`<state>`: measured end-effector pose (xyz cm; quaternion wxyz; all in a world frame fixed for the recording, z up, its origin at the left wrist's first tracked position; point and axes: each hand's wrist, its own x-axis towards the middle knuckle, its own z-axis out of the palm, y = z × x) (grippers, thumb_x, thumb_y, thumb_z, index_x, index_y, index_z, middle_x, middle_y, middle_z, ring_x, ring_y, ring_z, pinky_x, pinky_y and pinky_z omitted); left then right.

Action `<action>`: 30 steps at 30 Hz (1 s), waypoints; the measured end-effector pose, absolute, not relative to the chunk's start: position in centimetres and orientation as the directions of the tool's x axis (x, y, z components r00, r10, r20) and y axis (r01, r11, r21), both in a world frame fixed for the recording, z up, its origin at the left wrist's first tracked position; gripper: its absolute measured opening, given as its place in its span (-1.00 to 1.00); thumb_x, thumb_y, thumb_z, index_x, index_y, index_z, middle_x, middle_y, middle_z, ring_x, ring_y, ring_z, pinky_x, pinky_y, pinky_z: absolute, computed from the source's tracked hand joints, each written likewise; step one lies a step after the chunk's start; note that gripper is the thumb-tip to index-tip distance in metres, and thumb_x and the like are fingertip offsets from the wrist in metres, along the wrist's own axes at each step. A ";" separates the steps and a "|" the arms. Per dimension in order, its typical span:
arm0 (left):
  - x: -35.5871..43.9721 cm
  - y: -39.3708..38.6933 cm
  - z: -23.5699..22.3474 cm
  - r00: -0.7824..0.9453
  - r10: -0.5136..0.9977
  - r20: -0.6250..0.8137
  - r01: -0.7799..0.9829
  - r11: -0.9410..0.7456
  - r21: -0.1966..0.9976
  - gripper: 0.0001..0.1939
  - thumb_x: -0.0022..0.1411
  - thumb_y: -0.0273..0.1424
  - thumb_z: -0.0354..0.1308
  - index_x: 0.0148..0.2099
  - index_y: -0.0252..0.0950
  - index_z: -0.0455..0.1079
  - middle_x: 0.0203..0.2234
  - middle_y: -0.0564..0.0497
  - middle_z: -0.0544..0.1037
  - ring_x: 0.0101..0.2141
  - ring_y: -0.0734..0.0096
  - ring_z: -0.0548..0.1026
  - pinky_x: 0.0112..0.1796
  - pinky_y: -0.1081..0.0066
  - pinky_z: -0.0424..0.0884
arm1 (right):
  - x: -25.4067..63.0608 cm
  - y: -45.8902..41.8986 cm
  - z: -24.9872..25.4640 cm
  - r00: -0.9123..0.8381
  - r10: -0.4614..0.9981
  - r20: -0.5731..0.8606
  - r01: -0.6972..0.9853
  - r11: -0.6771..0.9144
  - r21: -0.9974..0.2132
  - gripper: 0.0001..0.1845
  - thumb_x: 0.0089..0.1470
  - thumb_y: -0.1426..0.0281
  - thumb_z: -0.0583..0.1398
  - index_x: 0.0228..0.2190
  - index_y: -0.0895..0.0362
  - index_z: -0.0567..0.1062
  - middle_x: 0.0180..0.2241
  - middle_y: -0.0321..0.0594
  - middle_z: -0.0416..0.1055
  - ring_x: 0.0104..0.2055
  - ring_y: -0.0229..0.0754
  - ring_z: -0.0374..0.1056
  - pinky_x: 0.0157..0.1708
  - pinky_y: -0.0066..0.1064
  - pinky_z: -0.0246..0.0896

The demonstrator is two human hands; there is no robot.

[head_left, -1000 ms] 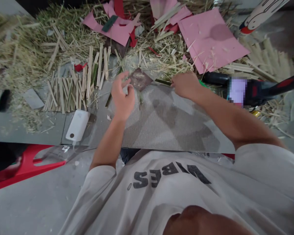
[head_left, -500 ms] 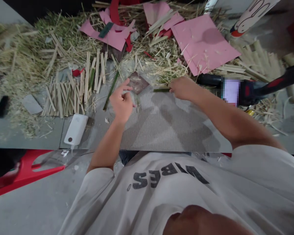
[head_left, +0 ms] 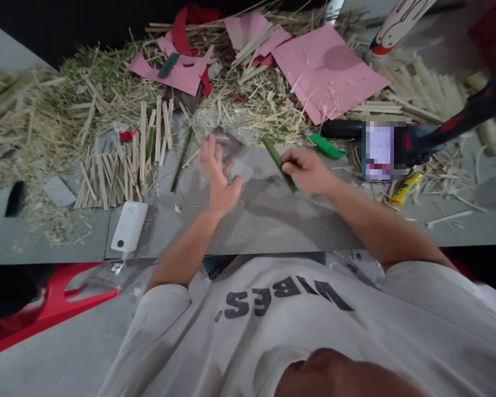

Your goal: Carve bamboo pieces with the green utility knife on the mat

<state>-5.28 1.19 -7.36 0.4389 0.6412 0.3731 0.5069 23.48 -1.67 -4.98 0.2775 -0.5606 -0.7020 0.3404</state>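
Between the fingers of my right hand [head_left: 306,170] is a narrow green bamboo strip [head_left: 276,156], slanting from upper left to lower right above the table. My left hand [head_left: 218,179] is raised with its fingers spread, slightly smeared by motion, and nothing shows in it. Just behind the left hand lies a dark brown square sheet [head_left: 230,140], partly covered by the fingers. To the left of that hand, another green strip [head_left: 182,160] lies on the grey work surface [head_left: 252,231].
Many pale split sticks [head_left: 107,176] lie in a row at left, near a white power bank [head_left: 129,226]. Shavings and pink sheets [head_left: 330,71] cover the back. On the right are a green-handled knife [head_left: 326,146], a yellow tube [head_left: 405,188] and a black-and-red tool [head_left: 458,132].
My right hand has brought the bamboo strip nearer and tilted it from level to slanting. My left hand has moved right and spread its fingers. The green handle has come into sight.
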 end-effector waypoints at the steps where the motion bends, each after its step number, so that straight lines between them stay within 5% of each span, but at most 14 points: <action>1: -4.6 0.7 -7.5 0.260 0.926 0.275 -0.069 -0.266 0.962 -0.15 0.41 0.02 0.46 0.56 0.20 0.14 0.68 -0.10 0.04 0.62 -0.06 0.26 0.31 0.06 0.60 | 22.4 -2.3 -6.0 -0.233 0.972 -0.008 0.578 0.132 -0.806 -0.82 0.44 0.25 0.16 -0.22 0.08 0.36 -0.35 -0.19 0.37 -0.31 -0.10 0.27 -0.25 -0.27 0.24; 3: -3.2 -0.1 -7.9 0.288 0.955 0.070 -0.173 -0.020 0.985 -0.37 0.41 0.11 0.44 0.35 0.02 0.38 0.39 -0.18 0.47 0.24 0.03 0.68 0.07 0.14 0.70 | 20.4 -3.1 -7.6 -0.268 0.963 -0.034 0.541 0.121 -0.832 -0.78 0.46 0.19 0.16 -0.19 0.06 0.38 -0.35 -0.22 0.39 -0.34 -0.11 0.28 -0.29 -0.29 0.25; 4: -2.5 -0.3 -8.1 0.284 0.959 -0.007 -0.188 0.063 0.980 -0.41 0.38 0.15 0.45 0.22 -0.08 0.46 0.18 -0.16 0.60 0.03 0.15 0.73 -0.01 0.19 0.70 | 19.6 -3.3 -8.0 -0.278 0.959 -0.047 0.515 0.108 -0.850 -0.79 0.46 0.18 0.16 -0.18 0.06 0.40 -0.34 -0.23 0.41 -0.34 -0.11 0.30 -0.28 -0.30 0.26; 6: -1.6 -0.5 -8.6 0.216 0.976 -0.041 -0.214 0.089 0.973 -0.45 0.27 0.10 0.57 -0.06 -0.18 0.48 -0.20 -0.02 0.59 -0.22 0.36 0.63 -0.12 0.32 0.64 | 19.0 -3.4 -8.2 -0.304 0.951 -0.062 0.525 0.112 -0.844 -0.78 0.48 0.18 0.17 -0.17 0.06 0.46 -0.33 -0.22 0.47 -0.31 -0.10 0.36 -0.25 -0.30 0.30; 8: -1.2 -0.5 -8.9 0.180 0.983 -0.039 -0.256 0.085 0.963 -0.48 0.21 -0.01 0.64 -0.19 -0.19 0.42 -0.34 0.08 0.49 -0.32 0.45 0.51 -0.18 0.37 0.58 | 19.7 -3.1 -7.7 -0.280 0.960 -0.032 0.626 0.157 -0.764 -0.77 0.50 0.20 0.20 -0.16 0.07 0.54 -0.27 -0.18 0.57 -0.24 -0.09 0.46 -0.16 -0.29 0.37; 10: -1.4 -0.3 -8.9 0.212 0.976 -0.054 -0.292 0.116 0.949 -0.53 0.27 -0.10 0.61 -0.22 -0.18 0.38 -0.35 0.09 0.45 -0.33 0.45 0.48 -0.20 0.37 0.56 | 21.8 -2.3 -6.9 -0.176 0.983 0.061 0.773 0.176 -0.609 -0.79 0.51 0.23 0.24 -0.10 0.09 0.61 -0.11 -0.10 0.66 -0.05 -0.05 0.53 0.05 -0.25 0.39; 13: -1.8 -0.2 -8.4 0.299 0.951 -0.084 -0.317 0.181 0.931 -0.63 0.35 -0.16 0.50 -0.22 -0.17 0.36 -0.21 0.02 0.55 -0.21 0.36 0.60 -0.11 0.30 0.61 | 26.3 -0.9 -6.1 0.093 0.984 0.154 0.865 -0.003 -0.501 -0.66 0.57 0.32 0.16 0.14 0.25 0.59 0.20 0.28 0.56 0.31 0.27 0.37 0.33 0.09 0.14; 15: -1.9 -0.2 -7.9 0.338 0.936 -0.096 -0.358 0.223 0.907 -0.70 0.37 -0.21 0.44 -0.19 -0.16 0.35 -0.14 0.00 0.61 -0.15 0.29 0.67 -0.04 0.22 0.63 | 28.9 -0.1 -6.2 0.274 0.944 0.182 0.912 -0.195 -0.360 -0.58 0.61 0.26 0.17 0.24 0.30 0.56 0.26 0.33 0.51 0.31 0.29 0.37 0.27 0.05 0.14; 18: -1.8 -0.3 -7.3 0.342 0.933 -0.111 -0.438 0.263 0.859 -0.74 0.36 -0.33 0.37 -0.18 -0.16 0.30 -0.26 0.05 0.60 -0.27 0.35 0.67 -0.04 0.20 0.63 | 30.8 0.4 -6.8 0.253 0.964 0.088 0.943 -0.225 -0.246 -0.55 0.57 0.28 0.26 0.31 0.29 0.55 0.24 0.29 0.53 0.21 0.19 0.42 0.11 -0.10 0.15; 26: -2.3 0.1 -6.9 0.306 0.932 -0.195 -0.480 0.328 0.814 -0.76 0.25 -0.44 0.26 -0.13 -0.14 0.26 -0.42 0.12 0.58 -0.44 0.37 0.61 -0.25 0.28 0.58 | 29.8 0.4 -6.2 0.263 0.954 0.143 0.942 -0.223 -0.249 -0.52 0.61 0.38 0.18 0.30 0.54 0.48 0.28 0.61 0.38 0.27 0.21 0.35 0.09 -0.09 0.13; 30: -2.5 0.1 -6.5 0.323 0.918 -0.231 -0.437 0.361 0.823 -0.81 0.25 -0.46 0.20 -0.17 -0.14 0.25 -0.50 0.13 0.54 -0.57 0.40 0.50 -0.45 0.34 0.42 | 29.1 -0.1 -5.6 0.131 0.986 0.100 0.919 -0.083 -0.385 -0.59 0.66 0.25 0.14 0.18 0.38 0.51 0.18 0.48 0.47 0.11 0.08 0.43 0.03 -0.15 0.21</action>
